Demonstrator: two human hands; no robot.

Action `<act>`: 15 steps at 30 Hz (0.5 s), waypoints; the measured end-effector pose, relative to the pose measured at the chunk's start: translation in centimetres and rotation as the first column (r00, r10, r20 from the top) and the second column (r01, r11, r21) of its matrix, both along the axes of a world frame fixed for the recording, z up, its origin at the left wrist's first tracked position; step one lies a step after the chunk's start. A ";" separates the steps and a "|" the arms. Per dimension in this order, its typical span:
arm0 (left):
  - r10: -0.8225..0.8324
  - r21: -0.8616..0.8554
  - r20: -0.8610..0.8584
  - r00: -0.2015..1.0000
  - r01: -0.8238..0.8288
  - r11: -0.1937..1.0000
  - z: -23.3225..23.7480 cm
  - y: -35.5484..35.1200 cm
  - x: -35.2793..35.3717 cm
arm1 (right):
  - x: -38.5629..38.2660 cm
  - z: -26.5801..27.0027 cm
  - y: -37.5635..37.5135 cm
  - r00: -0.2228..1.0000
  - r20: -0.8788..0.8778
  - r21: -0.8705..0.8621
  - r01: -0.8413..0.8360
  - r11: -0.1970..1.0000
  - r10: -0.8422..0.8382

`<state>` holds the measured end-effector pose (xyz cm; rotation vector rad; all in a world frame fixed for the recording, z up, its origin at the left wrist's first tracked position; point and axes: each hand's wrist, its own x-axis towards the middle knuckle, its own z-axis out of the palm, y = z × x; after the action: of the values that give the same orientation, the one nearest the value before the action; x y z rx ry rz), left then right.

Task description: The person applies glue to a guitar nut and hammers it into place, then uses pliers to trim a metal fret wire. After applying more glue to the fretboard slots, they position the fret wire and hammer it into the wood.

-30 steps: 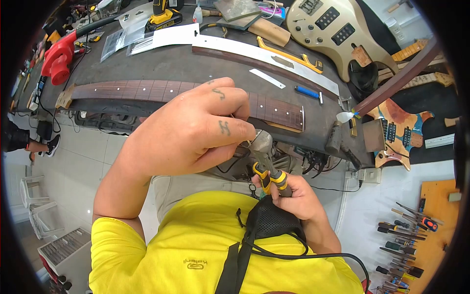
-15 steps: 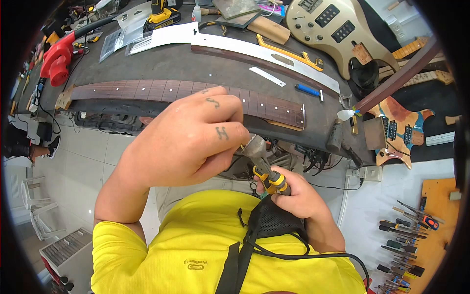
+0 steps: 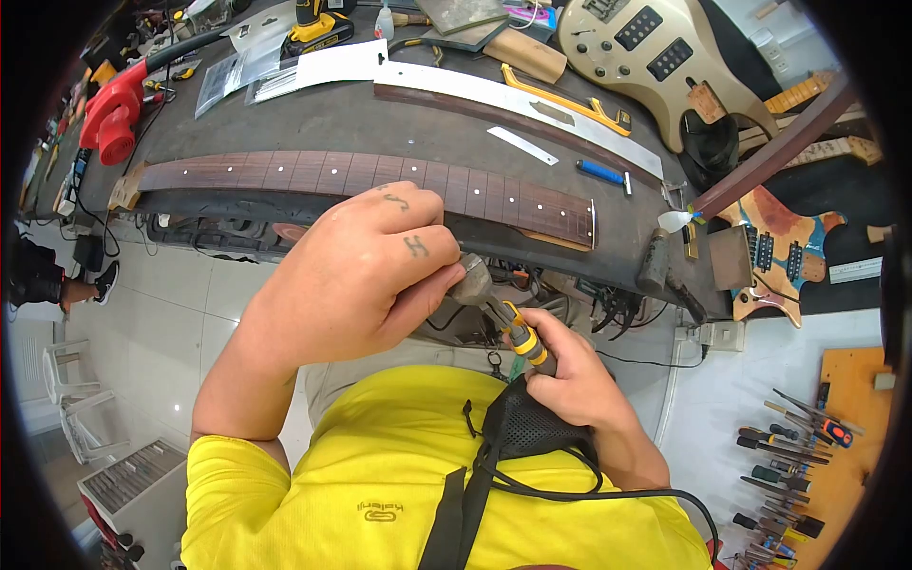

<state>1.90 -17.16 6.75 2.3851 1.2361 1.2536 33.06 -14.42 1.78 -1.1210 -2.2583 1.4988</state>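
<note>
My right hand (image 3: 579, 375) is wrapped round the yellow and grey handles of metal pliers (image 3: 525, 344). The pliers' broad head touches the fingertips of my left hand (image 3: 366, 261), which is closed with thumb and fingers pressed together. Whatever my left fingers pinch is too small or hidden to make out. Just beyond my left hand, a dark wooden fretboard (image 3: 309, 171) with white dots lies along the bench's near edge, partly covered by the knuckles.
On the dark bench (image 3: 380, 128) lie a red blower (image 3: 112, 119), a long white strip (image 3: 456, 84), a yellow saw (image 3: 560, 100), a blue-handled tool (image 3: 600, 172) and a gold guitar body (image 3: 655, 57). A person's shoe (image 3: 106, 281) shows at the left.
My left hand and the pliers' head have shifted slightly left. The pliers' handles look closer together in my right hand.
</note>
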 end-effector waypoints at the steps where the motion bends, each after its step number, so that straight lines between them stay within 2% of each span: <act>1: 0.005 0.003 -0.004 1.000 -0.005 1.000 0.0 0.0 0.0 | 0.0 -0.1 0.0 1.000 -0.008 0.017 0.000 1.000 0.000; 5: 0.018 0.017 -0.010 1.000 -0.018 1.000 -0.1 -0.2 0.0 | -0.1 0.4 0.3 1.000 -0.005 -0.037 -0.016 0.999 0.016; 7: 0.023 0.012 -0.018 1.000 -0.022 1.000 -0.1 -0.3 -0.1 | -0.4 1.0 0.4 0.993 -0.018 0.062 -0.112 0.992 0.113; 10: 0.038 0.008 -0.023 0.999 -0.038 0.999 -0.3 -0.2 -0.1 | -0.4 0.7 0.4 0.988 0.016 0.139 -0.154 0.978 0.153; 15: 0.030 -0.002 -0.010 1.000 -0.030 1.000 -0.4 -0.2 -0.1 | -0.4 0.7 0.2 0.990 0.023 0.117 -0.142 0.983 0.140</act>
<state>1.79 -17.40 6.38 2.3823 1.2800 1.2500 32.62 -14.26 2.53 -0.9600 -2.4467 1.3883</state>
